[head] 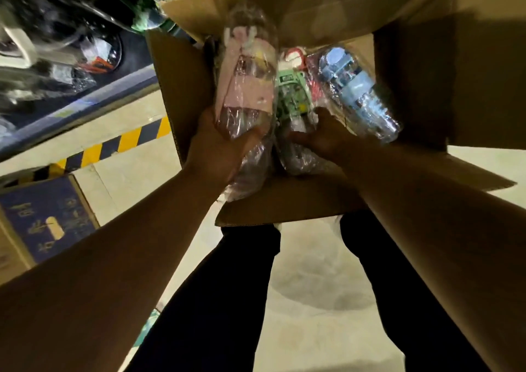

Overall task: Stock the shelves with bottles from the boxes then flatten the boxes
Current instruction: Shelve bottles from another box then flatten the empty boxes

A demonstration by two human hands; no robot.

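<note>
left hand [225, 147] has fingers wrapped round the pink bottle [247, 87] by the left wall of the box [182, 93]. right hand [327, 135] is on the green bottle [293, 101] mid-box, can't tell its grip. blue bottle [358, 93] lies rightmost. That slick plastic wrap [252, 158] could easily slip through on the lift.

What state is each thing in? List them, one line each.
cardboard box: flaps open, bottles inside.
pink bottle: plastic-wrapped, gripped by the left hand.
green bottle: plastic-wrapped, gripped by the right hand.
blue bottle: plastic-wrapped, lying in the box, not gripped.
</note>
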